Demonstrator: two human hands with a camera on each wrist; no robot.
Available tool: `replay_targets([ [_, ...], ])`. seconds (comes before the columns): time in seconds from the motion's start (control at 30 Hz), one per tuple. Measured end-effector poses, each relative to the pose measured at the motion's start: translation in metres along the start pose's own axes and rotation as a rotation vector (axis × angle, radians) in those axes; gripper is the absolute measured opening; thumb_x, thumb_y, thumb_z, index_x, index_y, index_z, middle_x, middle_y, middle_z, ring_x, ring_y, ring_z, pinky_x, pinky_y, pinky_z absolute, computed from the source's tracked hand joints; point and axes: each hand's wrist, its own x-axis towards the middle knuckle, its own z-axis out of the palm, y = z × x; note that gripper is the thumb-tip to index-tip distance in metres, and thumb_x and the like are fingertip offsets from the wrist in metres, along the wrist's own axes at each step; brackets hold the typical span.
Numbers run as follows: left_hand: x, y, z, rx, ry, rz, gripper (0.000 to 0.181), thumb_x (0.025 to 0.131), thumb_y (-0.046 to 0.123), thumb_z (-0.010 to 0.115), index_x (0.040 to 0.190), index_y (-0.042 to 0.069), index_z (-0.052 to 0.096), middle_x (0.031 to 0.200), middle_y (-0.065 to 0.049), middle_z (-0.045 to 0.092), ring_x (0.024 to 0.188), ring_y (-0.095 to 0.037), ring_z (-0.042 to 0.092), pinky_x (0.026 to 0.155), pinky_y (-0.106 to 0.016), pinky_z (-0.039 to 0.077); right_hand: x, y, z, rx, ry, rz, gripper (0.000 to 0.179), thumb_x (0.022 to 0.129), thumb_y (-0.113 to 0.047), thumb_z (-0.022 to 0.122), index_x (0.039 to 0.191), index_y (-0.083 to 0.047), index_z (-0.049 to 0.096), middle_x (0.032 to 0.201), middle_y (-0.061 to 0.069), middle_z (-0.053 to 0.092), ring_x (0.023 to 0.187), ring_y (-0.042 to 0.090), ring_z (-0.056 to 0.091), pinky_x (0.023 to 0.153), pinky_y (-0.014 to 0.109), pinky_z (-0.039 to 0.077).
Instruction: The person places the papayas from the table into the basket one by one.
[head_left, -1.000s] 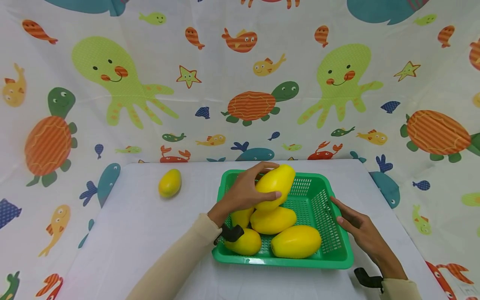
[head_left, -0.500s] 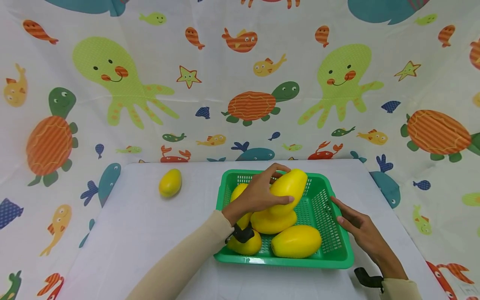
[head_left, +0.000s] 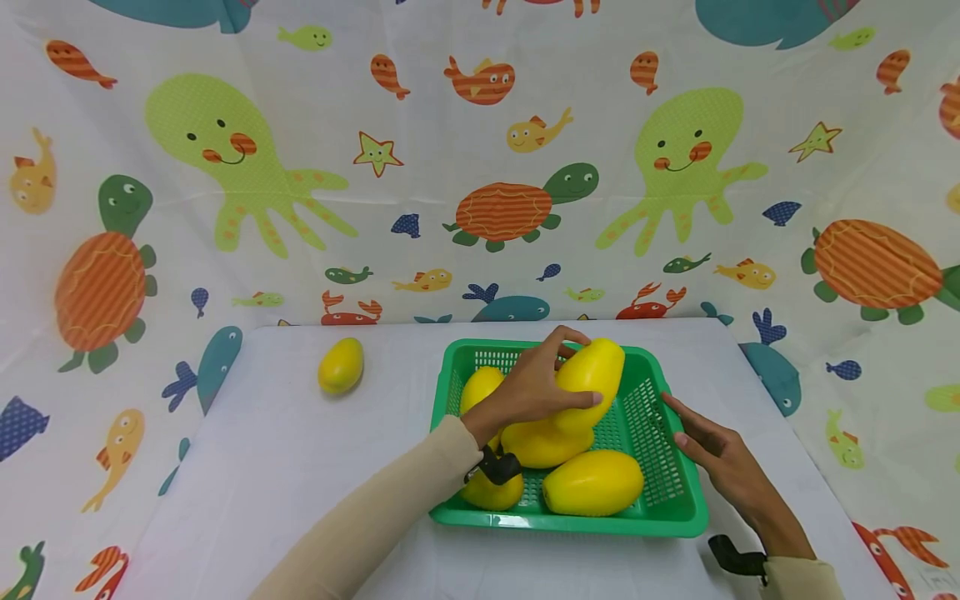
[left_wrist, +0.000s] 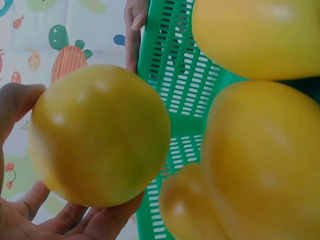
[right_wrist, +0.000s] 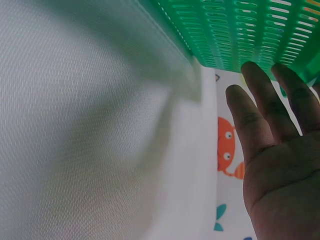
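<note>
My left hand [head_left: 531, 385] holds a large yellow mango [head_left: 595, 377] between thumb and fingers, tilted over the green basket [head_left: 570, 523]. In the left wrist view its rounded end [left_wrist: 100, 137] faces the camera. Below it in the basket lie several more yellow mangoes, among them a front one [head_left: 594, 483], a middle one [head_left: 542, 442] and a back left one [head_left: 481, 387]. Another front mango [head_left: 491, 490] is partly covered by the left wrist. My right hand [head_left: 720, 460] touches the basket's right side with fairly straight fingers; in the right wrist view its fingers [right_wrist: 267, 97] reach the slotted wall.
A smaller yellow mango [head_left: 341, 367] lies by itself on the white table [head_left: 300, 467], left of the basket near the back edge. Behind the table hangs a cloth [head_left: 450, 167] printed with sea animals.
The left hand has carried its mango to the right over the basket, uncovering the back left mango. The right hand stays in place at the basket's side.
</note>
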Motion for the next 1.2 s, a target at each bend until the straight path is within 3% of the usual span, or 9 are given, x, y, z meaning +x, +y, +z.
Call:
replay_targets([
  [0.07, 0.002, 0.001, 0.003, -0.001, 0.000, -0.006, 0.075, 0.087, 0.042, 0.085, 0.148, 0.030, 0.043, 0.145, -0.007, 0.061, 0.119, -0.020, 0.065, 0.087, -0.032, 0.062, 0.000, 0.000, 0.000, -0.007, 0.002, 0.009, 0.057, 0.113, -0.030, 0.053, 0.167, -0.026, 0.036, 0.171, 0.019, 0.033, 0.131, -0.020, 0.041, 0.100, 0.013, 0.051],
  [0.3, 0.006, 0.003, 0.010, 0.003, 0.016, -0.055, 0.073, 0.088, 0.043, 0.085, 0.147, 0.030, 0.043, 0.146, -0.008, 0.061, 0.118, -0.022, 0.065, 0.085, -0.033, 0.063, 0.000, -0.004, 0.000, -0.028, 0.006, 0.027, 0.057, 0.113, -0.033, 0.053, 0.167, -0.026, 0.036, 0.171, 0.016, 0.035, 0.148, 0.022, 0.054, 0.104, 0.032, 0.057],
  [0.4, 0.007, 0.003, 0.012, 0.019, 0.017, -0.074, 0.074, 0.088, 0.044, 0.085, 0.147, 0.031, 0.043, 0.146, -0.009, 0.060, 0.115, -0.022, 0.066, 0.084, -0.033, 0.063, 0.000, -0.003, 0.000, -0.020, 0.001, 0.039, 0.058, 0.112, -0.034, 0.053, 0.167, -0.027, 0.036, 0.171, 0.018, 0.034, 0.142, 0.002, 0.054, 0.102, 0.023, 0.056],
  [0.53, 0.010, 0.003, 0.016, 0.032, 0.015, -0.104, 0.074, 0.088, 0.046, 0.085, 0.147, 0.031, 0.042, 0.145, -0.009, 0.061, 0.106, -0.020, 0.067, 0.082, -0.032, 0.062, 0.000, -0.002, -0.001, -0.013, 0.001, 0.050, 0.058, 0.112, -0.036, 0.054, 0.167, -0.027, 0.035, 0.171, 0.017, 0.035, 0.133, -0.012, 0.050, 0.099, 0.017, 0.055],
  [0.7, 0.013, 0.002, 0.022, 0.037, 0.017, -0.140, 0.074, 0.088, 0.047, 0.085, 0.146, 0.031, 0.041, 0.144, -0.009, 0.060, 0.103, -0.019, 0.066, 0.083, -0.033, 0.062, 0.001, -0.003, -0.001, -0.020, 0.001, 0.057, 0.059, 0.112, -0.036, 0.054, 0.167, -0.027, 0.035, 0.171, 0.016, 0.035, 0.136, 0.000, 0.057, 0.099, 0.023, 0.059],
  [0.83, 0.015, 0.002, 0.023, 0.029, 0.019, -0.161, 0.074, 0.088, 0.048, 0.085, 0.145, 0.032, 0.040, 0.144, -0.009, 0.059, 0.104, -0.020, 0.065, 0.084, -0.034, 0.062, 0.001, -0.005, 0.000, -0.027, -0.002, 0.056, 0.059, 0.112, -0.036, 0.053, 0.167, -0.026, 0.035, 0.171, 0.016, 0.035, 0.145, 0.035, 0.055, 0.100, 0.026, 0.059],
  [0.93, 0.015, 0.001, 0.024, 0.025, 0.021, -0.164, 0.074, 0.089, 0.047, 0.085, 0.146, 0.032, 0.040, 0.145, -0.009, 0.059, 0.104, -0.020, 0.065, 0.084, -0.034, 0.062, 0.001, -0.005, 0.000, -0.027, 0.000, 0.055, 0.059, 0.112, -0.036, 0.053, 0.167, -0.025, 0.035, 0.171, 0.016, 0.035, 0.146, 0.046, 0.051, 0.100, 0.028, 0.060],
  [1.17, 0.018, -0.002, 0.029, 0.018, 0.028, -0.165, 0.075, 0.089, 0.046, 0.084, 0.147, 0.031, 0.039, 0.145, -0.011, 0.059, 0.108, -0.023, 0.064, 0.086, -0.036, 0.062, 0.001, -0.005, -0.001, -0.037, 0.005, 0.051, 0.058, 0.112, -0.035, 0.054, 0.167, -0.025, 0.036, 0.171, 0.016, 0.035, 0.143, 0.024, 0.058, 0.101, 0.028, 0.060],
  [1.2, 0.018, -0.003, 0.030, 0.018, 0.029, -0.161, 0.075, 0.090, 0.045, 0.084, 0.148, 0.031, 0.039, 0.145, -0.011, 0.059, 0.109, -0.023, 0.064, 0.086, -0.036, 0.062, 0.001, -0.005, -0.001, -0.036, 0.005, 0.050, 0.059, 0.112, -0.035, 0.054, 0.167, -0.024, 0.036, 0.171, 0.016, 0.035, 0.144, 0.026, 0.058, 0.101, 0.029, 0.060],
])
